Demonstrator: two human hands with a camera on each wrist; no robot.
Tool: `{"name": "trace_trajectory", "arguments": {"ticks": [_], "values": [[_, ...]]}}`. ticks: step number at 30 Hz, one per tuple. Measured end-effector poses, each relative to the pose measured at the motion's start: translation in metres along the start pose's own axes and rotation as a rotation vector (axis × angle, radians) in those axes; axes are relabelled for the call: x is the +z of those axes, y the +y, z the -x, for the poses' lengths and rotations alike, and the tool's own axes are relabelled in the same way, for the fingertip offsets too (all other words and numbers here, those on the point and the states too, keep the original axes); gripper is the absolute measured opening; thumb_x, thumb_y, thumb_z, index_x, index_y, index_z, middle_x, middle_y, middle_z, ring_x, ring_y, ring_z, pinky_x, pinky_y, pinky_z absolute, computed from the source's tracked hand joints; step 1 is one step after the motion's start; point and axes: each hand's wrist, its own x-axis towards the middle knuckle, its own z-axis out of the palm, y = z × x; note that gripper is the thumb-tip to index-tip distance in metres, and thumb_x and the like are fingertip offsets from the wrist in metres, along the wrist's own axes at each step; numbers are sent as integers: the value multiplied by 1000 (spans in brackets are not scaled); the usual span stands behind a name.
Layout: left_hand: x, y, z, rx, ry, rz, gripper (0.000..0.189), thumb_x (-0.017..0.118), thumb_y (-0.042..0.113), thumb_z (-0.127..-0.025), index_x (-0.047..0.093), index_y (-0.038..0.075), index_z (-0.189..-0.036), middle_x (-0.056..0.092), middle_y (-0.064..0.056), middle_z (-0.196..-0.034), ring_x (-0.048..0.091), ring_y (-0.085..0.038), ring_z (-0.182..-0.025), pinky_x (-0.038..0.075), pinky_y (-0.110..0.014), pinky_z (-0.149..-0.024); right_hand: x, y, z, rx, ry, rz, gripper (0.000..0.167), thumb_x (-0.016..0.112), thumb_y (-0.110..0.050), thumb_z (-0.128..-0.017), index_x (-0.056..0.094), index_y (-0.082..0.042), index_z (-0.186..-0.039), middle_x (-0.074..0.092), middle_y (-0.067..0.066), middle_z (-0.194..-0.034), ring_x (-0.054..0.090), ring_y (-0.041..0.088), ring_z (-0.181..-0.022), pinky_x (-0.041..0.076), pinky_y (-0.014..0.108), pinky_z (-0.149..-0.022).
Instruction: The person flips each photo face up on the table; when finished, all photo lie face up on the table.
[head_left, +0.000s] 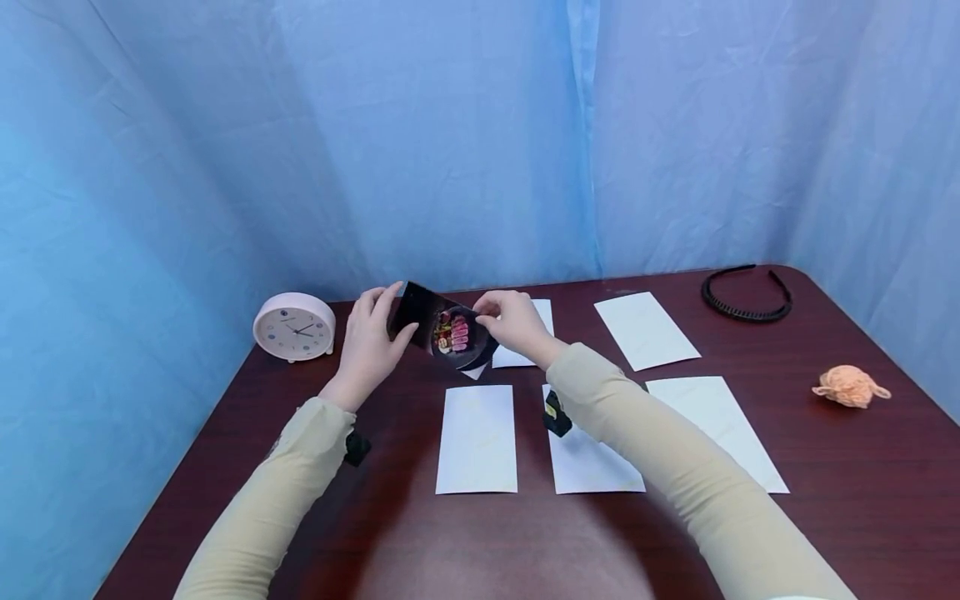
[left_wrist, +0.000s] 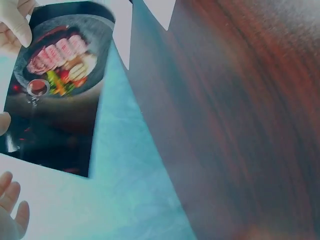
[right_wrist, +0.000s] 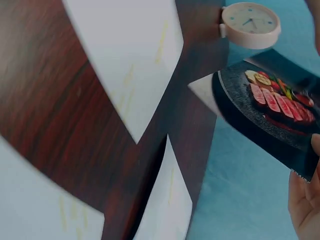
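A dark photo card [head_left: 452,327] is held up in both hands above the far left part of the table. It shows sliced meat and vegetables on a dark round plate, clear in the left wrist view. My left hand [head_left: 371,337] holds its left end, the thumb lying on the picture side. At the other end, my right hand [head_left: 517,321] pinches the upper right corner between thumb and fingers. The card [right_wrist: 272,100] is tilted and slightly bent in the right wrist view. A white corner of paper [head_left: 475,372] peeks out below it, mostly hidden.
White sheets lie on the dark red table [head_left: 480,542]: one front left [head_left: 477,439], one under the right forearm, others behind and right. A pink-rimmed clock [head_left: 295,327] stands far left. A black headband [head_left: 746,312] and peach yarn ball [head_left: 849,387] lie right. Blue curtains hang behind.
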Motion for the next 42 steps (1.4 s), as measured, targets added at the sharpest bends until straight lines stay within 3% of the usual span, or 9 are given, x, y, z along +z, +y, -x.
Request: {"name": "trace_trajectory", "arguments": {"ticks": [5, 10, 14, 18, 23, 28, 36, 42], "values": [[5, -3, 4, -173, -29, 92, 66, 65, 19, -90, 32, 1, -145, 38, -25, -133, 39, -38, -123, 36, -52, -101, 2, 3, -3, 132, 58, -115, 13, 64, -14, -90, 69, -8, -100, 69, 9, -97, 63, 22, -91, 52, 36, -80], [13, -4, 3, -352, -96, 306, 66, 62, 19, -92, 29, -3, -145, 40, -25, -131, 45, -36, -120, 42, -47, -100, 5, 3, -4, 275, 90, -279, 13, 65, -14, -90, 69, -7, -100, 67, 8, -95, 60, 22, -90, 50, 33, -76], [21, -1, 3, -451, -174, 426, 64, 59, 21, -94, 28, -1, -146, 45, -22, -131, 51, -34, -120, 46, -44, -98, 9, 2, -4, 402, 131, -458, 16, 64, -12, -90, 67, -6, -105, 62, 5, -94, 55, 19, -90, 47, 28, -73], [26, 1, 3, -469, -206, 448, 61, 57, 23, -95, 31, 1, -146, 53, -19, -127, 56, -31, -116, 48, -42, -95, 14, 2, -5, 455, 179, -554, 19, 64, -9, -90, 66, -4, -108, 59, 3, -93, 53, 16, -90, 45, 26, -73], [32, 3, 3, -463, -209, 529, 62, 58, 16, -94, 29, 1, -147, 58, -19, -115, 63, -29, -104, 53, -30, -80, 19, 4, -4, 478, 196, -565, 18, 64, -10, -89, 66, -4, -107, 59, 4, -94, 52, 16, -89, 45, 25, -71], [36, 2, 5, -469, -191, 584, 67, 59, 6, -92, 25, 3, -149, 57, -18, -109, 63, -28, -97, 47, -18, -66, 24, 7, -4, 471, 191, -561, 17, 65, -10, -89, 66, -5, -106, 60, 4, -92, 53, 14, -83, 45, 24, -67], [40, -2, 3, -475, -146, 606, 63, 58, 0, -91, 31, 7, -148, 56, -19, -107, 61, -26, -92, 46, -15, -63, 30, 10, -3, 472, 195, -609, 18, 67, -8, -87, 65, -2, -105, 57, 2, -84, 53, 11, -70, 48, 21, -57], [42, -6, 3, -508, -128, 586, 56, 58, 0, -91, 40, 5, -143, 57, -17, -105, 60, -24, -91, 44, -16, -62, 35, 13, -4, 501, 176, -590, 19, 68, -8, -87, 65, -3, -105, 57, 2, -85, 56, 12, -76, 54, 27, -65]]}}
